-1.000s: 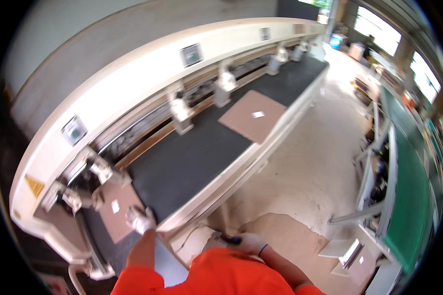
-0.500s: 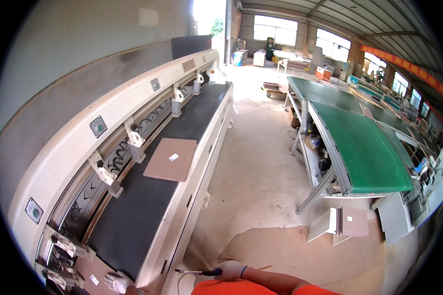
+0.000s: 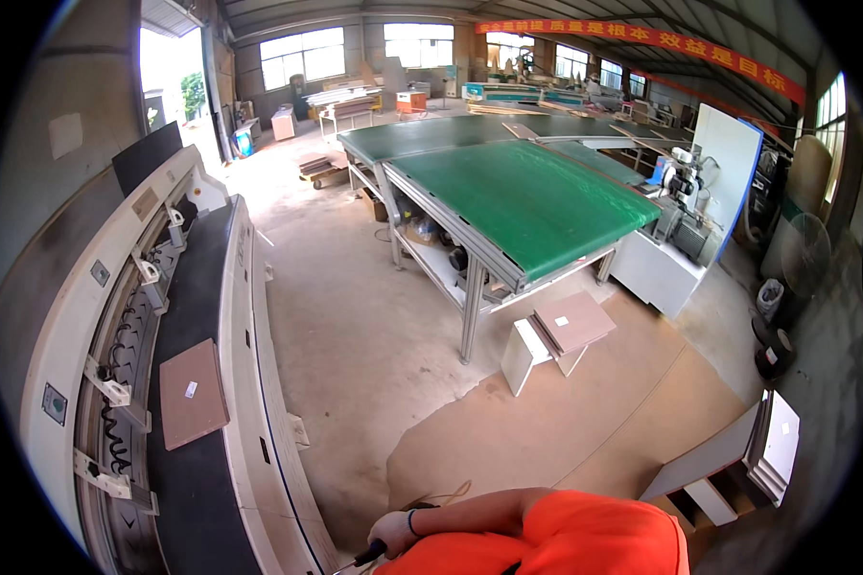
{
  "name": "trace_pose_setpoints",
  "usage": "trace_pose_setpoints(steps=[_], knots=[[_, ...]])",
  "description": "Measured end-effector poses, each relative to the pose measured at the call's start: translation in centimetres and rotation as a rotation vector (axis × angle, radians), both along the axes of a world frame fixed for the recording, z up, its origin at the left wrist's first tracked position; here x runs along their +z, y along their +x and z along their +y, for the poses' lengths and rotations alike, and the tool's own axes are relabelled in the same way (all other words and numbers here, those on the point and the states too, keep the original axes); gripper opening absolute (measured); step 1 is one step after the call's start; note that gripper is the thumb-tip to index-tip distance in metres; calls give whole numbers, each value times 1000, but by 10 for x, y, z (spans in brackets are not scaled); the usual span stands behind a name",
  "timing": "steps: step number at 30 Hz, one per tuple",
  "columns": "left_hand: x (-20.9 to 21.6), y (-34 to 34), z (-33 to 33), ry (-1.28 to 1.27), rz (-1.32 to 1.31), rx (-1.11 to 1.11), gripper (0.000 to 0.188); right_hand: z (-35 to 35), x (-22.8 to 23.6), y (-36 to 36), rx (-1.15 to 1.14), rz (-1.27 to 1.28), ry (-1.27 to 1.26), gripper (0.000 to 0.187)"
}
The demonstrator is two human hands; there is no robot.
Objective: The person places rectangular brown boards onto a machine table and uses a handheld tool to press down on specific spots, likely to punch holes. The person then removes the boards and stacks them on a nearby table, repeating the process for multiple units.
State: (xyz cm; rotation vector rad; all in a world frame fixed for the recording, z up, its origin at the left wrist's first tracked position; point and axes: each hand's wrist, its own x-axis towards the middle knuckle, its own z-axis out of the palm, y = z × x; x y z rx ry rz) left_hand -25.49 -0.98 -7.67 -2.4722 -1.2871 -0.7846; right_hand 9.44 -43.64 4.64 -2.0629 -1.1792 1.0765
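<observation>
At the lower edge, my gloved right hand is closed round a black-handled tool with a thin metal shaft, partly cut off by the frame. Thin tan tubing curves beside my wrist. My left hand is out of view. To the left, a mauve-brown panel with a white label lies flat on the black belt of a long cream machine, apart from my right hand.
A green-topped conveyor table stands ahead. Brown panels rest on a white stand before it. More stacked boards are at the lower right, and a grey machine with a motor stands beyond them.
My view has swung to the right. My left hand, earlier on a labelled brown panel at the near end of the belt, has left the picture with that panel. My right hand keeps the tool.
</observation>
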Motion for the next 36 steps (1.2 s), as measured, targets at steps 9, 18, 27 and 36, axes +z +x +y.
trace_pose_setpoints(steps=[9,18,27,36], knots=[[-18,2,26,-6,-8,38,74,38,-24,-11,100,43,-27,30],[26,2,-39,-15,13,217,78,97,-3,-25,289,37,-43,26],[49,6,-60,-111,33,245,75,156,14,-30,433,-47,-18,30],[56,5,-43,-84,-30,414,70,152,31,-18,423,-63,-82,31]])
